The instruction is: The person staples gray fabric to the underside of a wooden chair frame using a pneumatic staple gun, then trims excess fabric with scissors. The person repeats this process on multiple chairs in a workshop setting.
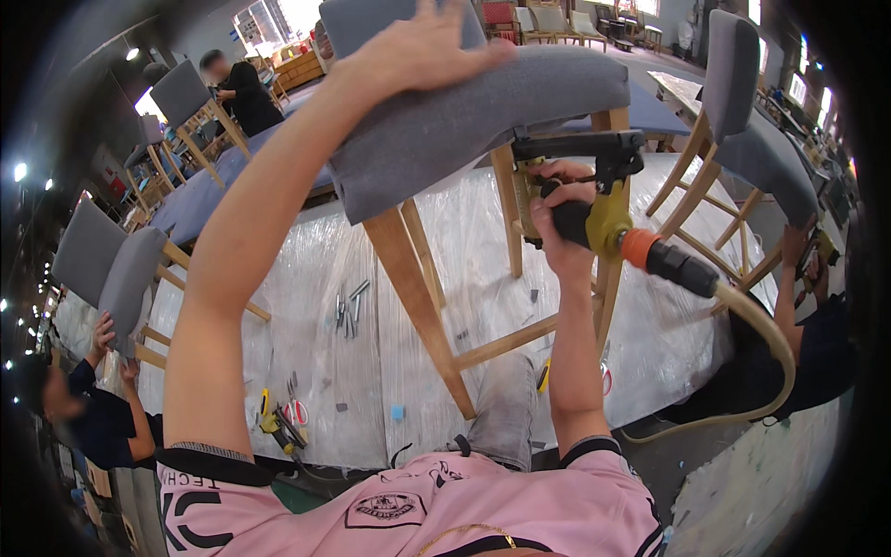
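Observation:
A grey upholstered chair [445, 121] with pale wooden legs stands tilted in front of me, its backrest partly cut off at the top. My left hand [432, 51] lies on the seat with fingers spread, close to the backrest. In my right hand [563, 209] is an air staple gun [610, 209], gripped by its black handle. Its dark front end reaches under the seat's right side, next to a wooden leg; whether it touches the underside, I cannot tell. An orange-collared coupling [654, 252] joins the gun to a beige hose [780, 343].
Plastic film covers the worktable [325, 269]. On it lie staple strips [353, 306], scissors [295, 411], a yellow cutter [264, 401] and another tool [281, 432]. Co-workers handle chairs at left [121, 269] and right [770, 167]. Another person [246, 97] stands farther back.

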Available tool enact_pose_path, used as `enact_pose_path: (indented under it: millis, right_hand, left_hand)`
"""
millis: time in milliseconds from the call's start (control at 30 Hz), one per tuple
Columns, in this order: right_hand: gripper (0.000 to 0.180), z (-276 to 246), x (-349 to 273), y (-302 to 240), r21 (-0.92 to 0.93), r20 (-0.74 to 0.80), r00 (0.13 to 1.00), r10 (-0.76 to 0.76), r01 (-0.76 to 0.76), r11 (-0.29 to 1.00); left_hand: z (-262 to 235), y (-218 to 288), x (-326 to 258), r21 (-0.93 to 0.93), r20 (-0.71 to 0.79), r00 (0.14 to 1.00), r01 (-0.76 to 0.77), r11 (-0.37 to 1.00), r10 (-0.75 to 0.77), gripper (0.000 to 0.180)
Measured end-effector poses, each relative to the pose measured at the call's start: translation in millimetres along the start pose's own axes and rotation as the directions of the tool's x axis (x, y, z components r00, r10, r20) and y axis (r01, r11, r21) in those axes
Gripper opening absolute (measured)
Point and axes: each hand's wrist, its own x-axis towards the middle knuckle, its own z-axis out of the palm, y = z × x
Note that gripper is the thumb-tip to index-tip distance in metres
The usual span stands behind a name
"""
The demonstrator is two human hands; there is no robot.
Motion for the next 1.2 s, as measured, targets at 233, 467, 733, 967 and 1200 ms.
enact_pose_path:
  millis: [233,467,733,967,1200]
  right_hand:
    - [0.025,1,8,7,0.027,-0.003,1.000,-0.012,0.012,1.000]
    - [0.023,4,-1,12,0.000,0.000,1.000,-0.027,0.027,1.000]
    - [0.020,14,-15,5,0.034,-0.044,0.998,0.046,-0.045,0.998]
    - [0.017,17,-15,1,0.029,-0.057,0.998,0.032,-0.031,0.999]
    - [0.017,26,-20,-20,0.171,0.054,0.966,0.253,-0.259,0.951]
  left_hand:
    - [0,5,-17,-0.028,0.271,0.963,-0.001,1.000,0.008,0.075]
    - [31,22,-60,0.353,-0.124,0.945,-0.243,0.903,0.302,0.065]
    - [34,34,-71,0.559,-0.095,0.912,-0.282,0.780,0.399,0.079]
    - [30,46,-80,0.490,-0.067,0.933,-0.278,0.826,0.354,0.088]
    - [31,42,-85,0.548,-0.087,0.927,-0.262,0.794,0.366,0.096]
